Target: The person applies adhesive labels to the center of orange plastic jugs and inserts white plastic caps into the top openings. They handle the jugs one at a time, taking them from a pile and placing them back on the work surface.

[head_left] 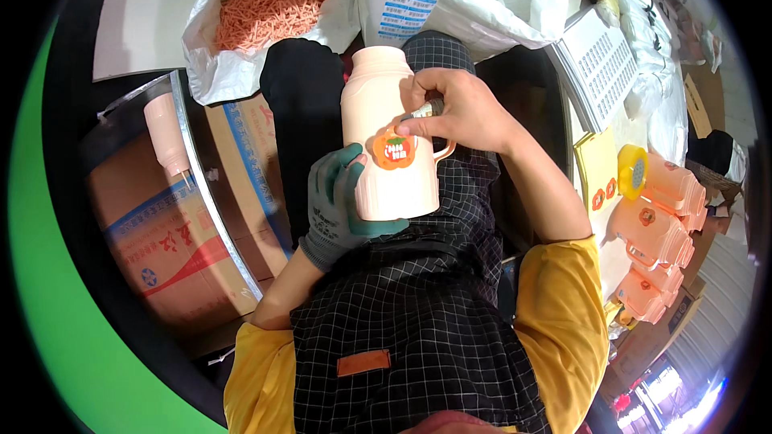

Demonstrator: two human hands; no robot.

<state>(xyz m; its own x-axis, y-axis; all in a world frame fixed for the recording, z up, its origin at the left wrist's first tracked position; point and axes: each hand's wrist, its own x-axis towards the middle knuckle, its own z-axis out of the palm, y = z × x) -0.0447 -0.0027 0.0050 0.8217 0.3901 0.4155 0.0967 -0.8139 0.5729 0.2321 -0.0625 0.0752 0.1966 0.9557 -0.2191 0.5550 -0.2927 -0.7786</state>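
Note:
A peach-coloured thermos jug (366, 112) stands upright against my lap, its loop handle (445, 150) to the right and its neck pointing away from me. My left hand (342, 201), in a grey-green work glove, wraps its lower left side and base. On the jug's front is an orange flower-shaped sticker (394, 150). My bare right hand (466, 108) is closed at the jug's upper right, the thumb tip touching the sticker's top edge. Between its curled fingers shows a small grey, metallic-looking object (426, 110); its kind is not clear.
White sacks, one with pink paper shreds (277, 2), lie ahead. Printed label sheets (597, 68) sit right, near a yellow sheet with stickers (595, 170) and a yellow tape roll (632, 171). More peach jugs (655, 233) lie beyond. Cardboard boxes (181, 253) and another peach jug (166, 133) are left.

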